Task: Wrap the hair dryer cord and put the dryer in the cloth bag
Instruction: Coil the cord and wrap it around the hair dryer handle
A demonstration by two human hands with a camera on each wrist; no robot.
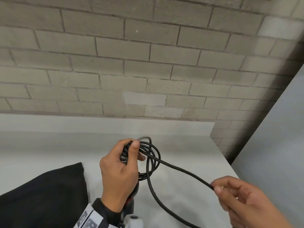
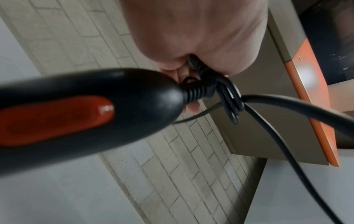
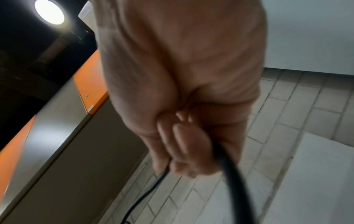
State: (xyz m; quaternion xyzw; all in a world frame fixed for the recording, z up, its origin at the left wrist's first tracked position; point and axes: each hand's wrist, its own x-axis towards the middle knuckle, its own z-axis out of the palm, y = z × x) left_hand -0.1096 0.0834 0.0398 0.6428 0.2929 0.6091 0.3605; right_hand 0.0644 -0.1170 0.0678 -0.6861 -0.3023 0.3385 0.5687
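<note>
A pale grey counter (image 1: 49, 145) runs along a wall of grey bricks (image 1: 115, 63), with a raised lip at the back. At the right the counter ends in a slanting edge, and beyond it a light grey panel (image 1: 271, 129) rises. A black cloth bag (image 1: 46, 195) lies flat on the near left of the counter, just beside the left wrist; whether its mouth is open cannot be told. The counter between the bag and the right edge is bare apart from the cord.

The left hand (image 1: 118, 170) is raised above the middle of the counter, fingers and thumb curled round several stacked loops of thin black round cord (image 1: 153, 155), gathered where the cord leaves the handle. The loops hang as a rough ring to the right of the fist. The glossy black plastic hair dryer with a red oval switch panel (image 2: 80, 113) hangs below this hand, its handle end by the palm; its ribbed cord collar shows in the left wrist view.

From the coil one loose strand runs right and down to the right hand (image 1: 243, 199), whose thumb and fingers pinch it. A second, longer loop drops toward the near edge of the counter.

In the wrist views an orange-edged cabinet (image 2: 310, 98) stands above.
</note>
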